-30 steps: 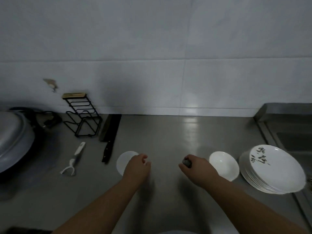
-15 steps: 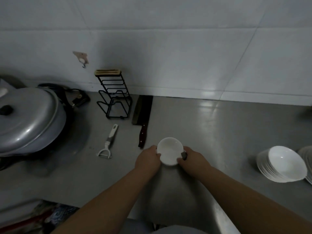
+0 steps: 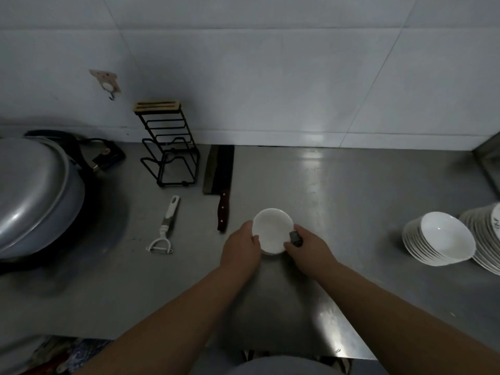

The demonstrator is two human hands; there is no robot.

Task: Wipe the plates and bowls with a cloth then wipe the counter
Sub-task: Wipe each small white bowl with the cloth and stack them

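Note:
A small white bowl (image 3: 272, 229) is held between both hands over the steel counter (image 3: 351, 201). My left hand (image 3: 239, 251) grips its left rim. My right hand (image 3: 311, 251) curls against the bowl's right side and pinches a small dark grey cloth (image 3: 295, 238) at the rim. A stack of white bowls (image 3: 439, 239) stands at the right, with a stack of patterned plates (image 3: 487, 234) behind it at the frame edge.
A cleaver (image 3: 219, 180) lies beyond the bowl, a white peeler (image 3: 163, 228) to its left. A black wire rack (image 3: 169, 147) stands by the tiled wall. A large metal lid over a wok (image 3: 32, 196) fills the left side.
My left hand has brought the small bowl from the left to the middle, and my right hand with the cloth has come up against it. My view turned left, pushing the stacks to the right edge.

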